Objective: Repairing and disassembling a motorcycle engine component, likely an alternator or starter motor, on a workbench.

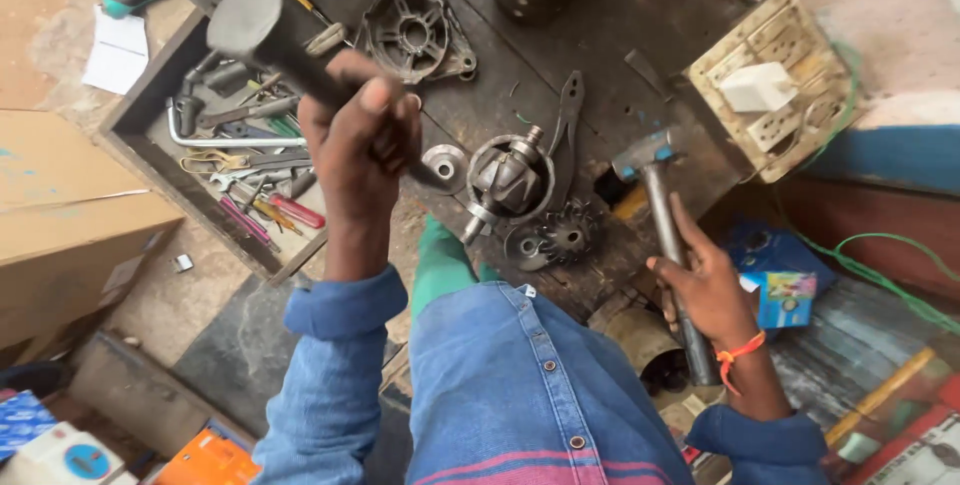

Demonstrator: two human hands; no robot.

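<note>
Left hand [362,150]: is gripping a dark bar tool [262,30], fingers wrapped shut, raised above the bench.
Right hand [705,285]: is clasping the hammer [655,185] handle.
Rotor [505,180]: is lying on the workbench [640,5], already extracted.
Alternator housing [410,33]: is sitting apart, near the toolbox [140,110].
Remaining: reassembly appears pending.

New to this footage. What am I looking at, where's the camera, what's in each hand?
There is no machine here, only a person working bare-handed. The one camera sits on their head and looks down, so the blue denim shirt fills the bottom. The left hand grips a dark metal tool with a heavy head, raised above the bench. The right hand holds the metal handle of a hammer whose head rests on the dark workbench. Between them lie a rotor, a fan disc, a cast housing and pliers. A tool tray sits at the left.
</note>
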